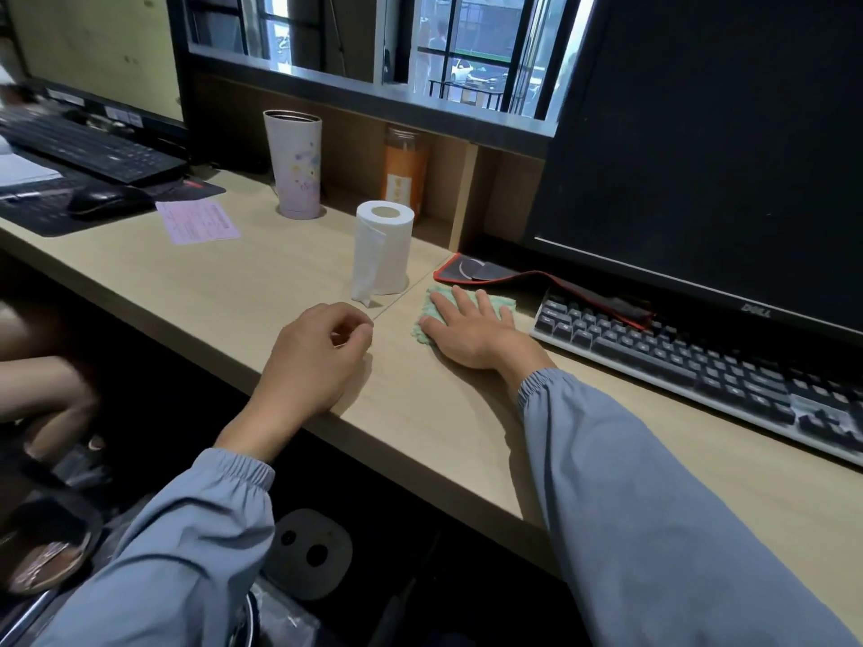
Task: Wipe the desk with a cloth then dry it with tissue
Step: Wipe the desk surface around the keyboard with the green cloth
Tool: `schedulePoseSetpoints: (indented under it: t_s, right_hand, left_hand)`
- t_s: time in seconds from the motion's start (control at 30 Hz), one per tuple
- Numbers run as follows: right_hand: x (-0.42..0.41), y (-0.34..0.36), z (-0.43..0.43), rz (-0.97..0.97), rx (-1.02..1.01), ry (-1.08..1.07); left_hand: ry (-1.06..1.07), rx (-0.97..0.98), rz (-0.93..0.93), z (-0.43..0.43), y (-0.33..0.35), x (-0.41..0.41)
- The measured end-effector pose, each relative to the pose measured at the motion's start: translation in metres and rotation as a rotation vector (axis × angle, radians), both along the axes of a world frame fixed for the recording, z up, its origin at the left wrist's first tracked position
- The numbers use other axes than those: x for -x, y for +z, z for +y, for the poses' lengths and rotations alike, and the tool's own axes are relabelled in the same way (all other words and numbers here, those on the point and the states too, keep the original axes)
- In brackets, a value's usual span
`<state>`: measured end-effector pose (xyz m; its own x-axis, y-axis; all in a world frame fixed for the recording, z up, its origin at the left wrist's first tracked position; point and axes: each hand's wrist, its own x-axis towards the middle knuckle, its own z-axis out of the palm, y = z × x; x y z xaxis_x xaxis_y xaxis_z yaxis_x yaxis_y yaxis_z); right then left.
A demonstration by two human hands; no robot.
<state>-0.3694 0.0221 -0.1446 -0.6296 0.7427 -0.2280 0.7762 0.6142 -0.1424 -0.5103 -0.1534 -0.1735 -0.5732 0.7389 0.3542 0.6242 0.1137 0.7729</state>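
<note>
The left hand rested on the desk near its front edge, fingers loosely curled, holding nothing. At its 3 o'clock the right hand lay flat with straight fingers, pressing on the green cloth. The tissue roll stood upright at 11 o'clock of the cloth, and the keyboard lay at its 3 o'clock.

The right hand lies flat, palm down, fingers spread. The left hand, just beside it, has loosely curled fingers holding nothing.
</note>
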Motion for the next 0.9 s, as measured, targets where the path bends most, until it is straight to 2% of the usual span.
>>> schedulePoseSetpoints:
  t_s: [0.2, 0.47, 0.9]
  right_hand:
    - [0.018, -0.002, 0.005, 0.016, 0.004, -0.032]
    - [0.024, -0.001, -0.006, 0.022, 0.014, -0.040]
    - [0.016, -0.006, -0.078, 0.002, 0.009, 0.115]
  left_hand:
    - [-0.014, -0.042, -0.212, -0.003, 0.003, 0.012]
    - [0.014, -0.007, -0.166, -0.002, -0.001, 0.016]
    - [-0.050, -0.015, -0.320, -0.005, 0.005, 0.019]
